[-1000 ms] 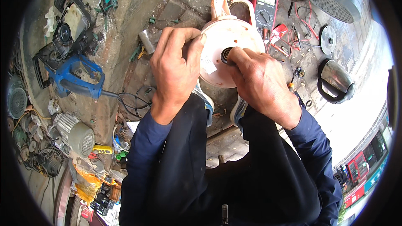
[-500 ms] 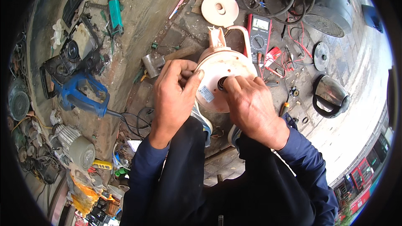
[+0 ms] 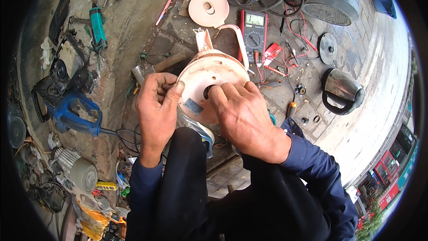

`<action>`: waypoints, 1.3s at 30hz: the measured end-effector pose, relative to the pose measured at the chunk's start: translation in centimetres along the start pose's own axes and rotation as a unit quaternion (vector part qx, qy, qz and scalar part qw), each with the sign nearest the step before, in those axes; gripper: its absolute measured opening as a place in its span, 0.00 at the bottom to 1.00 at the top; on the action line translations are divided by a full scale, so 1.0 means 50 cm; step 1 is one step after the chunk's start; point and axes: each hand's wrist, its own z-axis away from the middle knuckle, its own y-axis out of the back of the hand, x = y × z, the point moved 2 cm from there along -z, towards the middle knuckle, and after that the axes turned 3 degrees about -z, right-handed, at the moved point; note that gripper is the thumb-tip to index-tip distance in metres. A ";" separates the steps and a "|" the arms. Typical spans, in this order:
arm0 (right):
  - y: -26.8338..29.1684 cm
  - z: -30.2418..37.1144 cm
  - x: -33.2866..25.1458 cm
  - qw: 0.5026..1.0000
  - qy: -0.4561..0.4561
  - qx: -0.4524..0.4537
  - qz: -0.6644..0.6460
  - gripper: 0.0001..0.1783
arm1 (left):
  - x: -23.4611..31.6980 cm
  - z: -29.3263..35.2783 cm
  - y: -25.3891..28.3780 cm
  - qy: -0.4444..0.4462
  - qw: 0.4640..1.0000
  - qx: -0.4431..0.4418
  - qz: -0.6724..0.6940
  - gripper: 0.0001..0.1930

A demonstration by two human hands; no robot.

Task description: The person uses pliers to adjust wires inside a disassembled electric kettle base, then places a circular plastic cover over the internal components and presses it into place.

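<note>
A pink plastic kettle (image 3: 214,68) stands between my knees with its round underside facing up, a sticker on it and a dark round socket (image 3: 207,91) in its middle. Its curved handle (image 3: 237,40) points away from me, to the right. My left hand (image 3: 157,102) grips the left rim, thumb on top and fingers curled. Over the underside, my right hand (image 3: 243,118) has its fingers closed and bent down at the socket. Whatever those fingertips pinch is hidden beneath them.
Beyond the kettle lie a pink disc (image 3: 208,9) and a red-and-black multimeter (image 3: 253,33) with tangled leads. A steel kettle (image 3: 342,90) and a screwdriver (image 3: 291,109) are to the right. Leftward are a hammer (image 3: 171,61), a blue-handled power tool (image 3: 78,116) and a motor (image 3: 76,169).
The whole scene has shifted left in the picture. My left hand still grips the kettle's rim, and my right fingers stay at the socket with the hand slightly turned.
</note>
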 end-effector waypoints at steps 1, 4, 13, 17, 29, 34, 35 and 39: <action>0.002 0.000 -0.002 1.000 0.002 0.001 -0.003 0.16 | 0.004 0.003 0.001 -0.006 1.000 0.004 0.005 0.07; 0.011 0.001 -0.008 1.000 0.005 0.008 -0.020 0.15 | 0.012 0.010 0.004 -0.010 1.000 -0.006 0.000 0.08; 0.012 0.009 -0.021 0.999 0.020 0.015 -0.027 0.19 | 0.031 0.033 0.032 -0.011 0.999 -0.027 -0.019 0.08; 0.009 0.011 -0.021 1.000 0.012 0.004 -0.021 0.19 | 0.024 0.037 0.026 0.005 1.000 -0.007 0.014 0.10; 0.010 -0.004 0.010 0.999 0.016 -0.019 0.037 0.10 | -0.002 0.019 -0.005 0.016 0.999 -0.015 0.033 0.09; 0.003 -0.007 0.012 0.998 0.024 -0.017 0.047 0.09 | -0.015 0.020 -0.003 0.034 0.998 -0.014 0.042 0.10; 0.002 -0.008 0.013 0.999 0.026 -0.012 0.039 0.09 | -0.016 0.019 -0.002 0.034 0.999 -0.014 0.035 0.10; 0.002 -0.011 0.015 0.999 0.027 -0.021 0.033 0.09 | -0.020 0.019 -0.001 0.042 0.999 -0.014 0.016 0.11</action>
